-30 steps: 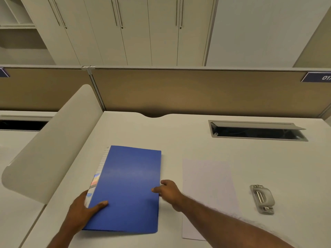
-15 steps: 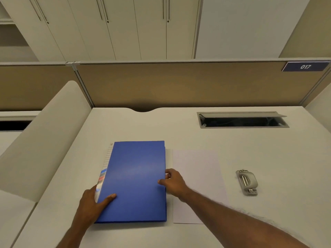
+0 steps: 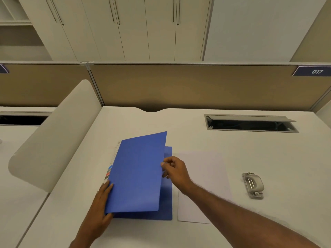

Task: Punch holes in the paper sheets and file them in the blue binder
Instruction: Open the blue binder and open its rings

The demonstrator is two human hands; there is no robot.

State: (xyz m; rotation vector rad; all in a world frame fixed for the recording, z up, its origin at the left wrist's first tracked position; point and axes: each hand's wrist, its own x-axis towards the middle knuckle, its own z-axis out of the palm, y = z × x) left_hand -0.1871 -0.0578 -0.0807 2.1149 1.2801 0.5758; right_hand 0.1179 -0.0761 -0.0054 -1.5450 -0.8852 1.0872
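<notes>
At the bottom edge, two bare forearms (image 3: 241, 217), both cut off by the frame.

On the left, left hand (image 3: 100, 210) laid along the spine side of the blue binder (image 3: 138, 174). Fingers fairly straight and close together, thumb on top of the front cover, one fingertip showing past the cover's lower corner, the others hidden beneath it.

On the right, right hand (image 3: 176, 171) pinching the free edge of the front cover between thumb and curled fingers, fingertips tucked behind the edge and out of sight.

Front cover raised at an angle, hinged at the left. Back cover flat on the desk (image 3: 215, 140), only its right strip and bottom margin visible. Inside of the binder hidden, so any rings or clip impossible to make out. Along the spine, a pale index strip (image 3: 108, 173) with coloured tabs, print too small to read.

Just right of the binder, across a thin gap, paper sheets (image 3: 204, 176) lying flat, near corner covered by the right forearm, number of sheets impossible to tell. Further right, well apart, a metal hole punch (image 3: 252, 185).

Beyond, a cable hatch (image 3: 250, 122) with flap ajar, dark inside. To the left, a rounded side divider (image 3: 53, 136).

At the back, a tan partition (image 3: 179, 86) with a label (image 3: 317, 71) reading 017, clipped by the right edge. Behind it, pale cabinet doors (image 3: 143, 27), tops out of frame.
</notes>
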